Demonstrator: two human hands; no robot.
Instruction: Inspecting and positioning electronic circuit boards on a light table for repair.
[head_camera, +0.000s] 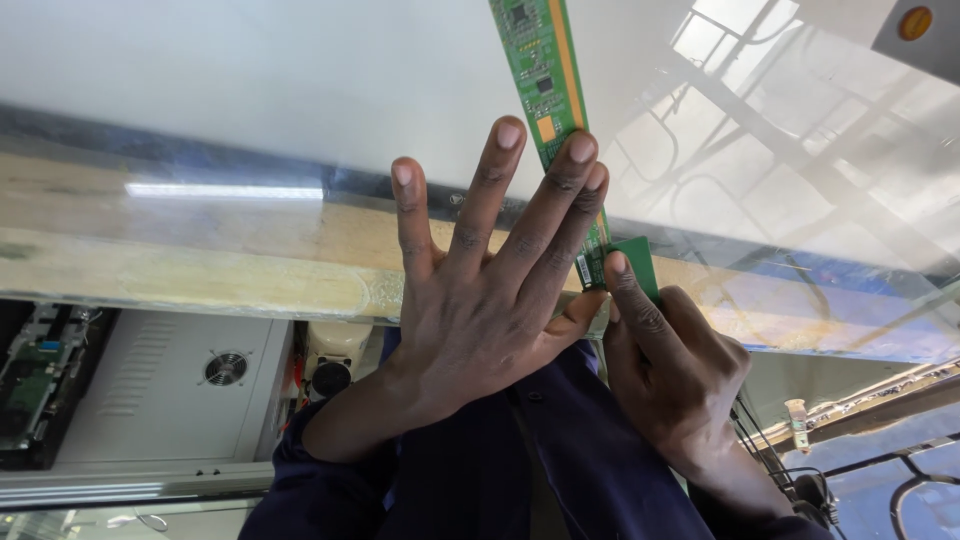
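A long narrow green circuit board strip runs from the top edge down to the middle, lying on a large glossy white panel. My left hand lies flat with fingers spread, back up. Two of its fingertips rest on the strip and the others on the panel's near edge. My right hand is just to its right, fingers curled. Its index finger is stretched along the strip's lower end, which it grips. Dark blue sleeves cover both forearms.
A worn wooden bench edge carries the panel. Below it on the left sit a grey metal box with a round fan vent and an opened device with green boards. Black cables lie at lower right.
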